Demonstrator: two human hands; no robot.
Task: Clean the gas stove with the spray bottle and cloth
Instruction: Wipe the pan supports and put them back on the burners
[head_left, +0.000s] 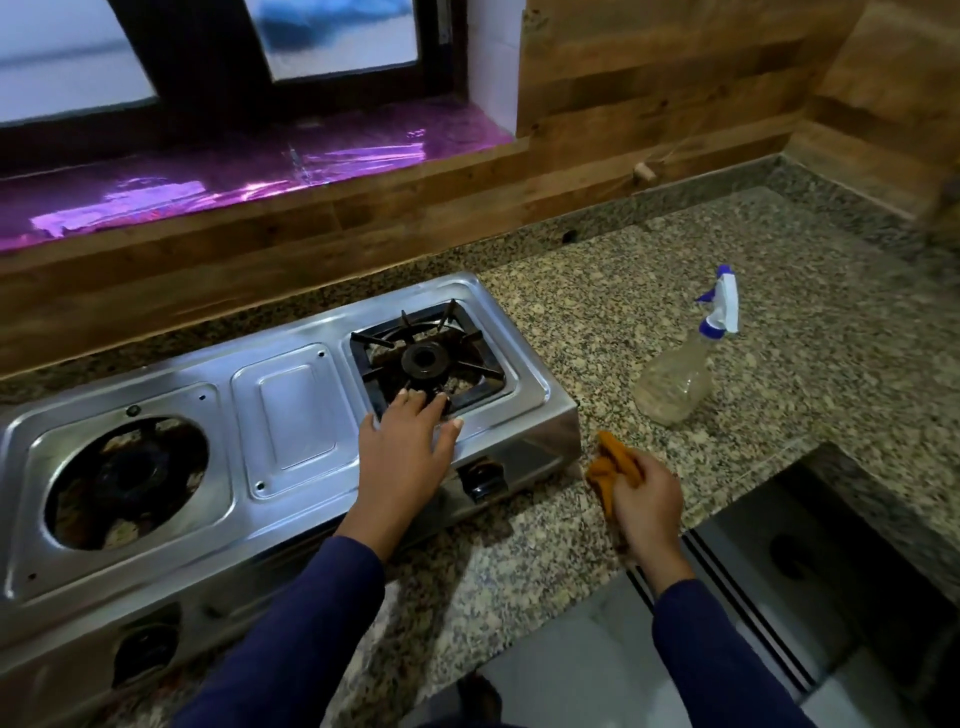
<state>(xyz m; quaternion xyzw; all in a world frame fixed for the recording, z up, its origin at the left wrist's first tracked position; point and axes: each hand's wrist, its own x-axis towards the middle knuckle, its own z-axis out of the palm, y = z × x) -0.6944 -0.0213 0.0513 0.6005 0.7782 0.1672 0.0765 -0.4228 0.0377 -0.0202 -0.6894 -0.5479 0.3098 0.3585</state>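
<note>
1. The fingers (415, 397) of the left hand (402, 452) are spread open and laid flat on the near edge of the black pan support (426, 358); nothing is gripped
2. The orange cloth (613, 462) is clutched in the closed fingers of the right hand (647, 501), just beside the stove's right front corner
3. The steel gas stove (291, 415) is set on the speckled granite counter (597, 312); its left burner opening (124, 480) is seen without a support
4. The spray bottle (680, 379) is stood upright on the counter, to the right of the stove and apart from both hands
5. Both forearms are covered by dark blue sleeves (311, 623)
</note>
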